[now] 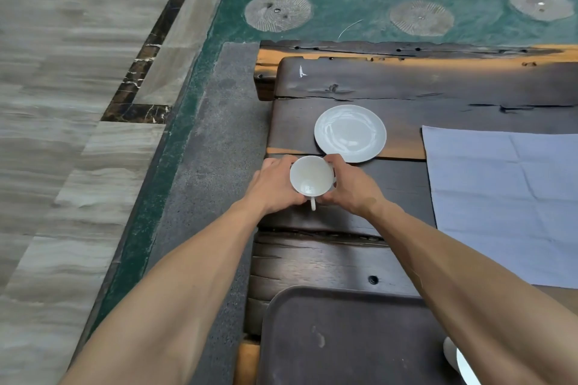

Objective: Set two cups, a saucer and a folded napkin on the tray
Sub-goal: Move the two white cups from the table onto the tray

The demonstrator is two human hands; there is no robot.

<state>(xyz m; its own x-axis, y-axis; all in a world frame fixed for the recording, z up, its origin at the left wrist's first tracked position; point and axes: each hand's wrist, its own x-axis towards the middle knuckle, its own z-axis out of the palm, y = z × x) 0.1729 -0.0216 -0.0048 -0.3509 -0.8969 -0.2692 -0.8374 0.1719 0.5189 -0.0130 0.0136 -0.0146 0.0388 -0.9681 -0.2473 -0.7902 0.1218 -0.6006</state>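
Cups come first: a small white ceramic cup [311, 180] with a thin handle sits upright near the left edge of the dark, cracked wooden table [328, 253], and both hands are closed around it. The left hand [275, 186] wraps its left wall, the right hand [350, 186] its right wall, so the cup is held between the two palms; whether it is lifted clear of the wood or resting on it, I cannot tell. Its handle points back toward the person.

Just beyond the right hand lies a round white glazed saucer [350, 133], its near rim partly hidden by the fingers. Farther right, a pale grey-blue cloth napkin [506, 197] is spread flat and unfolded (its creases show).

The dark brown rounded-corner plastic tray [344, 337] lies at the near edge of the table, straight back from the cup between the two forearms, and looks bare. So the coming move is likely a pull toward the body, both hands equally near. A white curved piece [459, 359] beside the tray's right edge may be the second cup.
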